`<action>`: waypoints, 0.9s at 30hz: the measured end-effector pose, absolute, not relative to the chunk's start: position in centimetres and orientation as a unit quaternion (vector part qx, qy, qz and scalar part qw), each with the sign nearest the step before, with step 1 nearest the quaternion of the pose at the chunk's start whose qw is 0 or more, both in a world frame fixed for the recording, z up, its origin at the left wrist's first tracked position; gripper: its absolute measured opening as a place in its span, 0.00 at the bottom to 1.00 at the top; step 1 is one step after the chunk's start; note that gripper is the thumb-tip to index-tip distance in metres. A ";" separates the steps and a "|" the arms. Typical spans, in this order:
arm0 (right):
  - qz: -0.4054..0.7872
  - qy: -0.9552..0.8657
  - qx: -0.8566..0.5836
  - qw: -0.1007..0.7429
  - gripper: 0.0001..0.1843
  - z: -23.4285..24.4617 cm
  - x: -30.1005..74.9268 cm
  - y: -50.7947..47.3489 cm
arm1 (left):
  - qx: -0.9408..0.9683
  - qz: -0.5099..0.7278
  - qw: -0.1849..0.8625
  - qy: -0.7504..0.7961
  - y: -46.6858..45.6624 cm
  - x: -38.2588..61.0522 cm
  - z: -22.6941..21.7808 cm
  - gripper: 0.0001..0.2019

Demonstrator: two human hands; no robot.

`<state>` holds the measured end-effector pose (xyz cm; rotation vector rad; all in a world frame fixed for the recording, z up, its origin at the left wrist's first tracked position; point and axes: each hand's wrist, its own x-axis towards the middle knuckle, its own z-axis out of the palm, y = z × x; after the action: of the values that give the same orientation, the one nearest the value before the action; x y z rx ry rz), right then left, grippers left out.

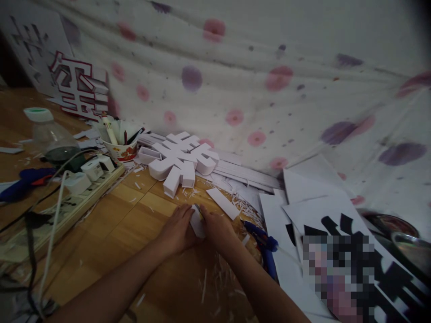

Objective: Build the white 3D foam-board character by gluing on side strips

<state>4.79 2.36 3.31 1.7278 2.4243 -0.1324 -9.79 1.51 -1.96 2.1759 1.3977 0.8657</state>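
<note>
Low in the middle of the frame, both hands met over a small white piece (197, 223) on the table (128, 215). The left hand (177, 231) lay flat-curled against the piece's left edge, fingers closed onto it. The right hand (217, 229) gripped its right side, thumb and fingers drawn in. Something thin and dark showed at the top of the piece between the hands, possibly a blade, but the dim view left that unclear.

Judging by the grip, the step in hand was shaping or trimming this piece, with white scraps (215, 269) lying beneath the wrists. Any further move seemed to call for one hand pinning the piece steady while the other worked along its edge, with fingers kept off that dark tip.

Just above the hands lay a white strip (222, 202). Beyond it, at centre, stood a white block character (182, 159). A blue glue gun (264, 244) lay just right of the right wrist. A cup (121, 150) and power strip (67, 197) sat at left.
</note>
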 end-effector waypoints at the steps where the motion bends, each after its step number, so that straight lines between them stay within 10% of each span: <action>1: -0.044 0.813 0.574 0.084 0.27 3.4 4.7 2.4 | 0.780 0.317 0.206 0.498 1.5 -9.8 -2.0 0.34; 27: -0.023 0.833 0.542 0.113 0.25 4.7 5.6 1.0 | 0.778 0.249 0.169 0.551 1.5 -9.3 -2.0 0.36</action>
<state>5.60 1.00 4.70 1.5884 2.4424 -0.0674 -9.28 1.49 -1.99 2.2122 1.5677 0.7092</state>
